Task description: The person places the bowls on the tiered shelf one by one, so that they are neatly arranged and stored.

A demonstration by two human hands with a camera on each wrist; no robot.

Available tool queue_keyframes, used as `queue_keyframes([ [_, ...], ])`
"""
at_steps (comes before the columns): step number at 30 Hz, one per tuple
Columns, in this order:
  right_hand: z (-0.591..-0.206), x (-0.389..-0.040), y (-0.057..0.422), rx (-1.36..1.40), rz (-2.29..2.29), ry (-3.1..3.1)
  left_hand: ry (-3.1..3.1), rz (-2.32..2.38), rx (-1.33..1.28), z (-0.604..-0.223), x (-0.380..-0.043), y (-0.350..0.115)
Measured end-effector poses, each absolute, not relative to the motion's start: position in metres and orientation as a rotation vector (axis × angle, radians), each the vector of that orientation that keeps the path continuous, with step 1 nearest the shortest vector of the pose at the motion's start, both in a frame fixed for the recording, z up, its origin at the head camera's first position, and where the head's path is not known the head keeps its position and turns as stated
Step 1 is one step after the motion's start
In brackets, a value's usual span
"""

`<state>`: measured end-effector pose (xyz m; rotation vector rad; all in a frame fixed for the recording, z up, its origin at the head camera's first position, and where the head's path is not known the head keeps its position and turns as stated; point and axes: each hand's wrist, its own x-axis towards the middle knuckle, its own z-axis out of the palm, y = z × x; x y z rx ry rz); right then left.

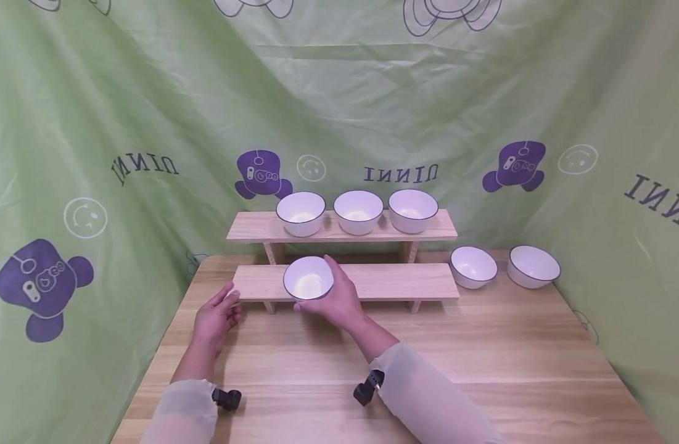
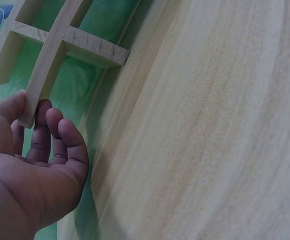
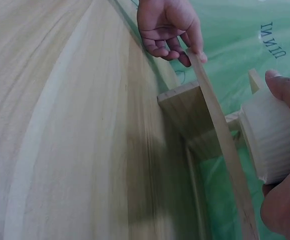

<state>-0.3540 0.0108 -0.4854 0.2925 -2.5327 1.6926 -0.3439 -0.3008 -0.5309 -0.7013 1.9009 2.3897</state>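
My right hand [image 1: 339,300] grips a white bowl [image 1: 308,279] with a dark rim, thumb at its front and fingers round its right side, at the lower shelf [image 1: 406,280] of a wooden two-tier stand. In the right wrist view the bowl [image 3: 270,137] is seen from the side; whether its base touches the board is hard to tell. At the shelf's left end, my left hand [image 1: 216,317] pinches the board's edge between thumb and fingers; the left wrist view shows this hand [image 2: 40,165] with the thumb on top and fingertips beneath the board [image 2: 47,70].
Three similar white bowls [image 1: 358,213] stand in a row on the upper shelf [image 1: 250,228]. Right of the stand, two more bowls, a nearer-in one [image 1: 473,267] and an outer one [image 1: 533,267], sit on the wooden table [image 1: 295,382]. Green printed curtain [image 1: 339,111] hangs behind and at both sides.
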Motion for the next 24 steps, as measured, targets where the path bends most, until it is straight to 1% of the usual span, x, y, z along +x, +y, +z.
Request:
queue_keyframes([
  [19, -0.489, -0.371, -0.019, 0.265, 1.708, -2.571, 1.935, 2.378, -0.709, -0.534, -0.345, -0.300],
  [24, -0.486, -0.373, -0.026, 0.254, 1.717, -2.580, 1.916, 2.372, -0.703, -0.527, -0.343, -0.299],
])
